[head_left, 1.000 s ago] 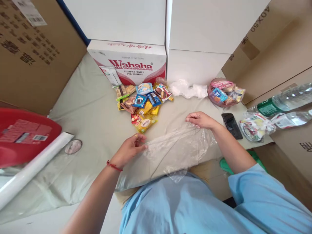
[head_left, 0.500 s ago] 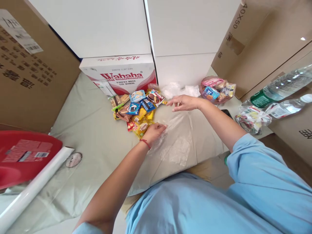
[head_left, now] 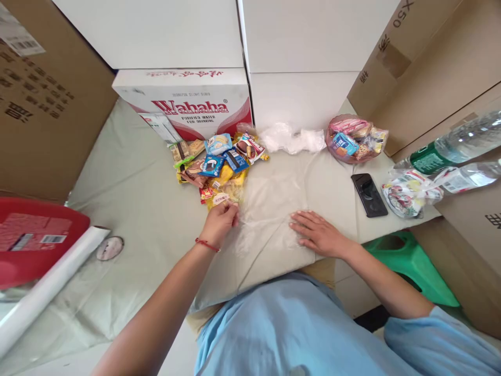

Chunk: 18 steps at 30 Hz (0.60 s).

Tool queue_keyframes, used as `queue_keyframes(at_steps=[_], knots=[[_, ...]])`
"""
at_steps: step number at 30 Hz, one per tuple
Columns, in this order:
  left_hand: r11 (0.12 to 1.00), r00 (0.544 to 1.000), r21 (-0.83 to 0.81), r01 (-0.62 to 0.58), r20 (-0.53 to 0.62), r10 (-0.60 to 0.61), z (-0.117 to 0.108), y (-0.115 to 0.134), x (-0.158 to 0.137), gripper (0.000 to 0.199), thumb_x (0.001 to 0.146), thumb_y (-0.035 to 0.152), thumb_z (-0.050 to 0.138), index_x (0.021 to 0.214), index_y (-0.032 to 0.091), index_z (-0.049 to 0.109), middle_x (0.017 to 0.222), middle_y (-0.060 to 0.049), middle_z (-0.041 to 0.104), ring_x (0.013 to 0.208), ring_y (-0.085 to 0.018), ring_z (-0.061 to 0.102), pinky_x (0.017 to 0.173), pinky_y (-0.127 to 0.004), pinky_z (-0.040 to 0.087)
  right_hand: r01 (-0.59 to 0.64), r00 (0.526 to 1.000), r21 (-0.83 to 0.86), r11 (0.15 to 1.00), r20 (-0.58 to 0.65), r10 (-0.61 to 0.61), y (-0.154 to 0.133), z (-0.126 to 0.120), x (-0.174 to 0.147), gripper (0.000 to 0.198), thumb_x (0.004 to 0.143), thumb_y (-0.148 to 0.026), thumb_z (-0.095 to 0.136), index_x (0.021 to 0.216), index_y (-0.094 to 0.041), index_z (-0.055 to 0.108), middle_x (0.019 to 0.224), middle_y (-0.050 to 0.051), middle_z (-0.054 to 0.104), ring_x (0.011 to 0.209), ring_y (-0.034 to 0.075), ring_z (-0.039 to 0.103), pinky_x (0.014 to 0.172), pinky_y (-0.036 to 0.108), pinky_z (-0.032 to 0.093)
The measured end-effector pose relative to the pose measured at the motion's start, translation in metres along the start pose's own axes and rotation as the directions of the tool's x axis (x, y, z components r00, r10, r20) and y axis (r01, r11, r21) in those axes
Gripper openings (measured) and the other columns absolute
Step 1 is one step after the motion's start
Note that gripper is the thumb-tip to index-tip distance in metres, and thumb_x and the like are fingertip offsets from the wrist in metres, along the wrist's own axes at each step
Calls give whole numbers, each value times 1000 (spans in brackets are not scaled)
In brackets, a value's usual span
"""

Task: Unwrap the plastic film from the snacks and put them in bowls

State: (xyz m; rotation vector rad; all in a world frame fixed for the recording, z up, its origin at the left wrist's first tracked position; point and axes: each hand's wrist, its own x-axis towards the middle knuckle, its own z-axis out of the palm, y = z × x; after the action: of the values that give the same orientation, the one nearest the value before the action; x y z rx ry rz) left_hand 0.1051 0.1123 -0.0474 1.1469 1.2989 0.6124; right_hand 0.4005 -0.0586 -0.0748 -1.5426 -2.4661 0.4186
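My left hand [head_left: 223, 222] is closed in a pinch at the front edge of a pile of wrapped snacks [head_left: 219, 172]. Between its fingers is the edge of a thin clear plastic bag [head_left: 250, 237], which lies spread on the cloth and is hard to see against it. My right hand [head_left: 319, 232] rests flat on the right part of this bag, fingers stretched out and holding nothing. Yellow, blue, brown and red packets make up the pile, and a yellow one [head_left: 221, 198] lies just beyond my left fingertips.
A pink see-through bowl [head_left: 332, 149] of snacks stands at the back right, beside crumpled white plastic [head_left: 289, 138]. A phone [head_left: 369, 195], a tied bag [head_left: 409, 193] and bottles [head_left: 442, 151] are on the right. Behind the pile stands a Wahaha carton [head_left: 195, 107]; a white roll [head_left: 50, 287] lies left.
My right hand has come back toward my body and now lies flat on the plastic. My left hand has shifted left, to the front of the snack pile. The phone now shows fully.
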Motion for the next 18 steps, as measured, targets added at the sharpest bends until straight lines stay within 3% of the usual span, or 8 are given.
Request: queue_keyframes(at_steps=[4,6,8,11,13,15,18], knots=[[991,998,131,-11,-57,19,-15,2,0,31,77,45,69,66,21,54,53,4,53,44,-9,40,45,-23,27,-38,999,28,999,14,38,38,-27,-19,53,104,-45,56,155,-33,50,165,6,44,156,28,36,127,59,31],[995,995,100,1,-104,9,-16,5,-1,32,76,47,71,68,20,55,56,4,56,45,-8,38,45,-23,27,-22,1000,50,998,11,21,49,-40,-22,46,103,-44,58,147,-32,60,161,7,50,153,29,41,124,61,34],[1000,994,-2,2,-112,-3,-16,9,-5,35,76,51,72,77,19,59,65,2,63,44,-7,36,45,-22,24,-30,997,72,997,-70,35,53,-50,-20,35,103,-42,57,133,-29,71,154,9,58,147,30,49,119,59,42],[991,999,-129,30,16,-28,-14,10,-15,49,74,61,74,93,17,64,84,-4,73,46,-6,36,45,-22,21,-105,946,106,989,-296,132,44,-56,-10,29,105,-35,52,119,-24,76,130,12,72,127,28,62,106,53,54],[991,992,-122,47,119,-33,-11,5,-21,57,67,60,80,101,16,66,94,-7,75,53,-8,45,48,-21,27,-117,912,134,984,-377,160,30,-53,0,30,106,-31,49,118,-24,75,116,12,75,114,26,66,99,50,57],[999,991,-43,6,135,0,-6,-3,-25,60,60,53,87,104,17,68,100,-8,75,68,-13,58,58,-23,39,-80,921,149,986,-368,131,16,-44,10,31,106,-31,48,118,-24,75,112,11,76,111,26,67,99,49,58],[976,986,157,-150,94,136,6,-11,-28,41,62,49,85,87,19,70,102,-9,74,98,-24,65,83,-33,51,-59,951,128,990,-294,94,1,-25,21,34,106,-33,46,124,-23,74,127,11,73,127,28,61,108,53,55]])
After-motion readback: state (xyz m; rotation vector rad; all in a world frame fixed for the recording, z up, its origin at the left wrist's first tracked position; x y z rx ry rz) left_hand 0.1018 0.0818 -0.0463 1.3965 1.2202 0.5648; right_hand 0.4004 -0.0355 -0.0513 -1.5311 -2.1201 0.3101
